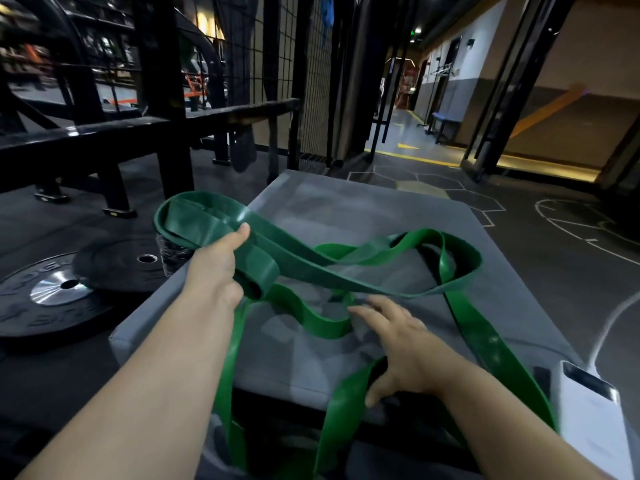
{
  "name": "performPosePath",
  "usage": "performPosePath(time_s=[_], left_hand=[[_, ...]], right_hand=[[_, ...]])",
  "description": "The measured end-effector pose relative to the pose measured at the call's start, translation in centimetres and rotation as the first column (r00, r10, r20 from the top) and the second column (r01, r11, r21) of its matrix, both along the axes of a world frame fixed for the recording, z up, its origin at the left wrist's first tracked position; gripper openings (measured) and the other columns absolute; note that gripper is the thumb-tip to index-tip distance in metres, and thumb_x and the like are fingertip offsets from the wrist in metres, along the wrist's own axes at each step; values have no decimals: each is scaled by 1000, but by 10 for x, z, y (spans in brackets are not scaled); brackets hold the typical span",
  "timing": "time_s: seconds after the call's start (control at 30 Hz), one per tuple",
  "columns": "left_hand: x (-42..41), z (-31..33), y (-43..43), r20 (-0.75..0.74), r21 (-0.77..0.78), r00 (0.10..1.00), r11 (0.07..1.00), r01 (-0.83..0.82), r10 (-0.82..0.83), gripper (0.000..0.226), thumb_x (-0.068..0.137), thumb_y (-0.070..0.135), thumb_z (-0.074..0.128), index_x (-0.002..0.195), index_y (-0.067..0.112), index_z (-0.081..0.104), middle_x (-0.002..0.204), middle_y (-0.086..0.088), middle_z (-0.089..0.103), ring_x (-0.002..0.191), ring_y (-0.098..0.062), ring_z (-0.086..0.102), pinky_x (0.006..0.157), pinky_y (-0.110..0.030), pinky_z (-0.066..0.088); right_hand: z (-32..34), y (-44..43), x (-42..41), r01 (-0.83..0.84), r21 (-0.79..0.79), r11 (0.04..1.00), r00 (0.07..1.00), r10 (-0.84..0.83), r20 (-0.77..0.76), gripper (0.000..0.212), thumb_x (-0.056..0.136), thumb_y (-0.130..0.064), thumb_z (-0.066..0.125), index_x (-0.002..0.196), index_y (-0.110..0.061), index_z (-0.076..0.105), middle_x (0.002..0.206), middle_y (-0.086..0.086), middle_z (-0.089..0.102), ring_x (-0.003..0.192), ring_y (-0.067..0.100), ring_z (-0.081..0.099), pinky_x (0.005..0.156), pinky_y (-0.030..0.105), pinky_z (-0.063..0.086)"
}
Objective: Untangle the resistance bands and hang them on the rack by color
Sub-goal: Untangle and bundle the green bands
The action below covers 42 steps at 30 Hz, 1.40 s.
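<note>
**Item: resistance bands, green, two shades, tangled.**

- Location: both are lying across the grey padded block (346,202) in the middle of the frame, with strands trailing off its near edge toward the bottom.
- Dark green band (311,268): it is running from a folded bundle at centre left across to the right of centre. The left hand (218,261) is gripping that bundle, fingers curled round several layers and thumb pressing on top.
- Bright green band (332,427): it is looping under and through the dark one at the centre, then hanging down at lower centre.
- The right hand (401,344) is hovering palm down over the crossing with fingers spread and relaxed, gripping nothing. The thumb is sitting at the bright strand's edge; actual contact cannot be told.

**Handling, judged:** flat rubber strip, light, limp and stretchy, probably tacky against itself. Pulling hard is likely to tighten the crossing. The better hold is probably a single layer beside the crossing, feeding one loop back through.

**Also present:**
- Weight plates (59,289) are lying on the floor at left.
- A white power bank (588,427) with its cable is sitting at lower right.
- A black frame (162,98) and a mesh panel (311,81) are standing along the top.
</note>
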State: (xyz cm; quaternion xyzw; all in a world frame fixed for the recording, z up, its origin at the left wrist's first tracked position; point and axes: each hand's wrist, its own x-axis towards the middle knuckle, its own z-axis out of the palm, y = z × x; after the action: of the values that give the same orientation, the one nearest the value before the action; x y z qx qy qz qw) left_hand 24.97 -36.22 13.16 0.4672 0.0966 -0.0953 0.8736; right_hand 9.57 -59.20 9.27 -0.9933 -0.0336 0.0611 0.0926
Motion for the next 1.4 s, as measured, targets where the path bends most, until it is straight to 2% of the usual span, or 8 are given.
performPosePath(time_s=[0.3, 0.4, 0.53, 0.73, 0.9, 1.07, 1.17, 1.4], left_hand=[[13, -14, 11, 11, -20, 1000, 1000, -23, 24, 40, 74, 23, 81, 108, 6, 69, 110, -12, 71, 102, -32, 67, 91, -49, 52], [11, -14, 10, 7, 0, 1000, 1000, -18, 18, 23, 80, 18, 77, 98, 6, 70, 102, -12, 73, 91, -30, 71, 87, -46, 55], [18, -17, 16, 35, -10, 999, 999, -33, 33, 23, 80, 20, 77, 98, 7, 71, 103, -12, 73, 94, -29, 71, 89, -47, 54], [24, -14, 19, 37, -39, 993, 993, -112, 114, 7, 83, 16, 74, 86, 11, 70, 87, -6, 75, 75, -22, 74, 61, -35, 58], [34, -9, 30, 25, -78, 981, 979, -189, 192, 15, 80, 18, 77, 94, 14, 73, 96, -5, 75, 83, -23, 73, 75, -45, 58], [45, -4, 46, 32, -74, 963, 962, -263, 266, 25, 74, 29, 81, 95, 20, 74, 93, -2, 76, 79, -22, 74, 70, -45, 58], [40, 2, 42, 58, -78, 959, 959, -272, 277, 22, 75, 27, 81, 93, 18, 74, 93, -2, 76, 80, -21, 74, 70, -44, 58], [11, 15, 21, 139, -97, 975, 982, -163, 176, 8, 82, 15, 74, 90, 15, 72, 93, -2, 76, 88, -21, 73, 73, -41, 58]], right_hand=[[0, 15, 49, -107, -66, 992, 993, 110, 34, 83, 72, -71, 65, 143, -33, 44, 141, -3, 45, 136, 15, 28, 111, 37, 25], [5, 20, 61, -206, -226, 952, 974, 222, 49, 53, 78, -68, 61, 108, -25, 65, 106, 2, 60, 113, 21, 48, 89, 35, 33], [8, 18, 63, -235, -327, 915, 961, 269, 60, 36, 89, -56, 56, 80, -23, 45, 91, 2, 62, 96, 25, 57, 74, 35, 32], [23, -33, 51, 24, -183, 983, 982, 11, 188, 25, 95, -46, 52, 97, -21, 54, 100, 1, 65, 95, 24, 61, 72, 36, 44], [42, -61, 57, 338, -194, 921, 908, -265, 324, 29, 96, -42, 49, 118, -25, 56, 109, 5, 68, 96, 30, 64, 73, 37, 51], [93, -113, 76, 685, 283, 671, 548, -731, 406, 24, 95, -31, 51, 102, -9, 57, 100, 19, 64, 91, 37, 60, 73, 37, 47], [125, -146, 78, 720, 332, 609, 445, -773, 452, 26, 96, -30, 50, 105, -6, 57, 101, 21, 62, 90, 37, 57, 72, 38, 44], [97, -151, 76, 713, 98, 695, 641, -701, 312, 31, 96, -21, 49, 127, -19, 54, 112, 17, 63, 96, 35, 60, 79, 42, 53]])
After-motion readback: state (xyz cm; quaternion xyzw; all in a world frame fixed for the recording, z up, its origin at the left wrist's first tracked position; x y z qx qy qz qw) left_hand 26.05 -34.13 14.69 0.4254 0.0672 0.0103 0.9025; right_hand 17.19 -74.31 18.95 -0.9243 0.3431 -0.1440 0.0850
